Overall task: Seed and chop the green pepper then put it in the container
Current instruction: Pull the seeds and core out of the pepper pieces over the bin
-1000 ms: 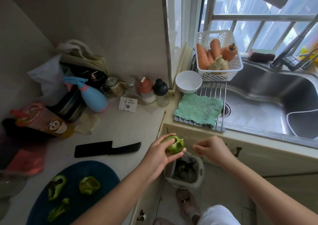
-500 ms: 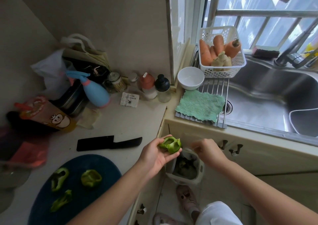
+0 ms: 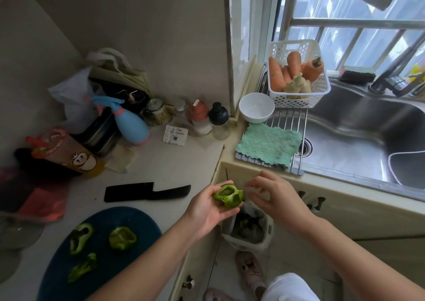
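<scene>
Tabletop [image 3: 172,162]: carries board, knife, clutter at back wall; no change vs 1 s ago.
Cutting board [image 3: 138,222]: dark blue, near left. 3 green pepper pieces on it [image 3: 81,237] [image 3: 122,237] [image 3: 82,267], apart from each other, same spots as before, none chopped.
Waste bin [image 3: 266,227]: on the floor under the tabletop edge, right below both hands. Dark scraps inside, can't tell what.
Left hand [image 3: 207,211]: curled round the 4th pepper piece [image 3: 228,195], held over the bin just off the tabletop edge; barely moved.
Right hand [image 3: 276,197]: fingers apart & loosely bent, nothing in them. Just beside the pepper piece, not touching as far as I can see.
Change: 1 s ago this hand was bunched tight, a bit lower over the bin; it has since opened & come up toward the piece.
Meaning: prob. a pinch of seeds/pith went into the bin; looks set for another pull or a check.
Cleaver [image 3: 147,191]: black, flat on tabletop beyond the board, untouched, same place.
Held piece, detail: hollow side now up toward the camera, was more edge-on before. Inside looks mostly clean; seeds too small to tell.
Task status: seeding, likely last piece. Chopping not begun, nothing in a container yet. White bowl [image 3: 255,116] by the sink may be it; a guess.
</scene>
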`<state>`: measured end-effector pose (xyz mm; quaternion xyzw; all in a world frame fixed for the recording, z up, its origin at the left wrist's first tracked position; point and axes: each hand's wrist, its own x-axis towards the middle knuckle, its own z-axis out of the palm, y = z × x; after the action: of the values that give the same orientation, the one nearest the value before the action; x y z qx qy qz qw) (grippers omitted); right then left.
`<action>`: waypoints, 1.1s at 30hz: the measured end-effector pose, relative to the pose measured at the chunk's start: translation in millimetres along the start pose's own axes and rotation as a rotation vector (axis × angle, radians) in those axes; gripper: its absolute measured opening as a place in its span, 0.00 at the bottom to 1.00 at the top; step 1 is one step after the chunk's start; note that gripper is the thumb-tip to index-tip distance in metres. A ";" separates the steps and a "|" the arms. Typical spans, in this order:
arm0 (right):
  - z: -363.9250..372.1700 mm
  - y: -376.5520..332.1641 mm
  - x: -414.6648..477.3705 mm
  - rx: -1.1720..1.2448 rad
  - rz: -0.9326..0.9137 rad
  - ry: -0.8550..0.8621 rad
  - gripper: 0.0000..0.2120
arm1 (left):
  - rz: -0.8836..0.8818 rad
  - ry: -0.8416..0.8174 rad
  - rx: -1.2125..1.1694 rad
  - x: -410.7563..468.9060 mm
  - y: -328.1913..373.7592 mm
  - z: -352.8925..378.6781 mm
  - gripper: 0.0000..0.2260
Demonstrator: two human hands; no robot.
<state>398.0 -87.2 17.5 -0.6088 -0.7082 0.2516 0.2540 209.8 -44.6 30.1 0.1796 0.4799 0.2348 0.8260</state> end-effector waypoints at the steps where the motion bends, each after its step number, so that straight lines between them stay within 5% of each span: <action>1: -1.9 -3.1 1.0 -0.007 -0.057 -0.025 0.10 | 0.000 -0.011 0.020 -0.2 0.2 0.9 0.18; 8: 3.7 -9.9 11.4 -0.148 -0.270 -0.162 0.16 | -0.004 -0.173 0.208 -6.2 4.0 13.3 0.19; 19: -13.0 -17.5 16.3 -0.144 -0.303 -0.199 0.12 | -0.034 -0.360 0.397 -14.7 23.9 2.8 0.27; 25: -19.2 -21.9 19.6 -0.133 -0.284 -0.192 0.07 | 0.048 -0.316 0.451 -14.9 19.8 1.3 0.28; 33: -17.5 -30.1 23.2 -0.152 -0.268 -0.288 0.05 | 0.160 -0.207 0.654 -18.1 15.4 4.1 0.12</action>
<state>384.6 -67.4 51.9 -0.4844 -0.8288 0.2456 0.1346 202.4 -42.3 52.9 0.4947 0.4280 0.1132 0.7478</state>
